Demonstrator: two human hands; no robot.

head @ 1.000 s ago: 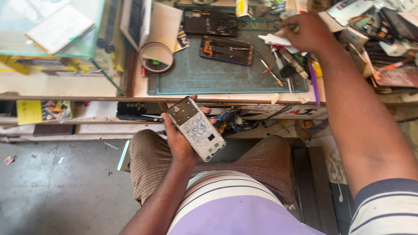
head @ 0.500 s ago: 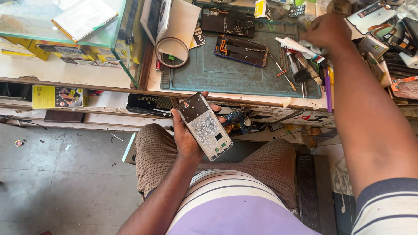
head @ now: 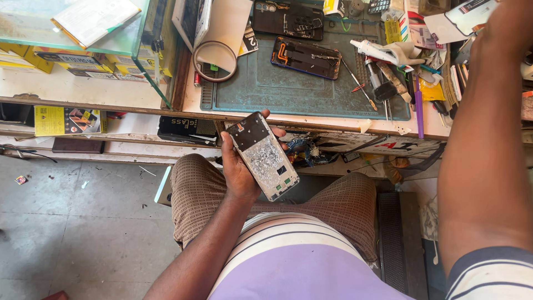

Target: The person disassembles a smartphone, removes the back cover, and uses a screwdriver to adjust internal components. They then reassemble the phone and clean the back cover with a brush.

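- Right hand (head: 513, 22): cut off by the top right edge of the frame; only the wrist and forearm show, reaching over the clutter at the far right of the table. Whether it is closed on anything cannot be told.
- Left hand (head: 240, 166): clamped around an opened phone frame (head: 263, 155), thumb on its left edge, fingertips wrapped over the right. The frame sits tilted above the lap, just in front of the table edge, inner face up, with patchy silver residue across its middle.
- Table (head: 111, 91): pale top, worn front edge. A dark green work mat (head: 288, 89) lies at its centre, carrying a dark phone back shell (head: 306, 58) with orange parts; a second opened phone (head: 287, 20) lies beyond it, partly cut off at the top.
- A tape ring (head: 215, 61) rests at the mat's left corner.
- Tools and tubes (head: 383, 72) crowd the mat's right side; individual items are hard to separate.
- Glass case (head: 83, 28) at top left, contents unclear.
- Floor (head: 66, 222): grey concrete, scattered with small debris.
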